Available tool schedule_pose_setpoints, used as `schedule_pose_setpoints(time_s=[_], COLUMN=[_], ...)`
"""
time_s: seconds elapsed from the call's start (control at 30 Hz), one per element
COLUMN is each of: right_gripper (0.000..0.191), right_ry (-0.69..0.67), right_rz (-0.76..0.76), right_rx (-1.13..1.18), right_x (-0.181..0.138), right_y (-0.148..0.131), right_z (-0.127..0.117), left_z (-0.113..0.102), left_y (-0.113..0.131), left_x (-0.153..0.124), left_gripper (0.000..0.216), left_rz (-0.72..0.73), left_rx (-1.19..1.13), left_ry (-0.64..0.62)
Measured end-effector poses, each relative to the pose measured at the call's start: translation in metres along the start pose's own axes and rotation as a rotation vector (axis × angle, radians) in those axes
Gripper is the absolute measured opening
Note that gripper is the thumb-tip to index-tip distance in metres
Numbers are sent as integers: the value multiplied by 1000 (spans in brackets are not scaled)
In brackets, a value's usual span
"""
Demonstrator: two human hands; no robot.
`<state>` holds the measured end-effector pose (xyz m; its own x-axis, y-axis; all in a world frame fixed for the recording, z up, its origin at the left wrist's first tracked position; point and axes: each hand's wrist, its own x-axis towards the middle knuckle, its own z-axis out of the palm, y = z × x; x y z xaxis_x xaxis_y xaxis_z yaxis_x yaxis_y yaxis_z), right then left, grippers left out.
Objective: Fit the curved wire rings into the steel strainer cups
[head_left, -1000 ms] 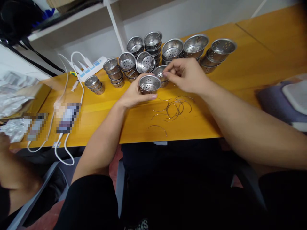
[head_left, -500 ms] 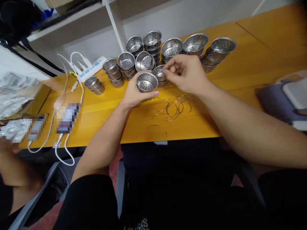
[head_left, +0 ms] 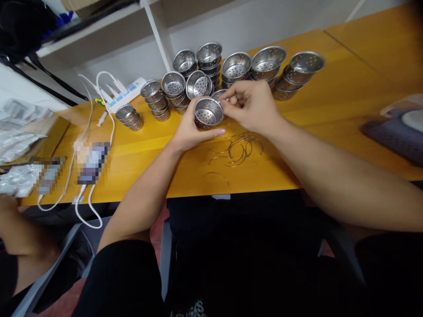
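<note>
A small perforated metal strainer basket [head_left: 209, 115] is held in my left hand [head_left: 190, 130], its mouth turned up toward me. My thumb stretches along its near side while the other fingers are mostly hidden behind it. My right hand [head_left: 249, 103] is pinched at the basket's right rim, on what looks like a thin wire, mostly covered by the fingertips. Below both hands, several thin curved wires [head_left: 239, 152] lie in a loose tangle on the yellow table [head_left: 185, 176]. One curved wire [head_left: 220, 177] lies apart, closer to the front edge.
Behind my hands stand stacks of similar baskets [head_left: 209, 55], with a shorter stack [head_left: 125, 114] to the left. A power strip [head_left: 127, 94], white cables and a phone [head_left: 94, 164] are on the left. A dark object [head_left: 393, 136] sits at right. Another person's arm [head_left: 26, 237] shows at lower left.
My left hand has shifted slightly right with the basket. My right hand has moved slightly down and left, so its fingertips now meet the basket's rim.
</note>
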<state>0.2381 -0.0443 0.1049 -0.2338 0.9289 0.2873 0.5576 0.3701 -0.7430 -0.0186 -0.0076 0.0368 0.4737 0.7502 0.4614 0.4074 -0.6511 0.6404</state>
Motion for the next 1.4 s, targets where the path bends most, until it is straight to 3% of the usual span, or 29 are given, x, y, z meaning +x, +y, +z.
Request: schedule_pose_setpoints(time_s=[0.2, 0.4, 0.7, 0.87, 1.03, 1.23, 1.4], right_gripper=[70, 76, 65, 76, 92, 80, 78], right_ry=[-24, -33, -1, -32, -169, -191, -185], right_rz=[15, 32, 8, -10, -88, -166, -268], right_rx=[-24, -57, 0, 66, 227, 414, 592], right_x=[-2, -4, 0, -5, -10, -4, 5], right_y=[-3, -7, 1, -9, -17, -9, 12], right_z=[0, -1, 8, 5, -10, -5, 9], left_z=[1, 3, 5, 0, -14, -7, 3], left_y=[-2, -2, 8, 16, 24, -2, -34], left_x=[-3, -2, -2, -3, -2, 0, 3], left_gripper=[112, 117, 107, 99, 95, 111, 96], left_rz=[0, -27, -33, -95, -111, -10, 140], left_rx=[-36, -62, 11, -94, -117, -143, -148], left_ry=[18, 20, 2, 15, -45, -25, 9])
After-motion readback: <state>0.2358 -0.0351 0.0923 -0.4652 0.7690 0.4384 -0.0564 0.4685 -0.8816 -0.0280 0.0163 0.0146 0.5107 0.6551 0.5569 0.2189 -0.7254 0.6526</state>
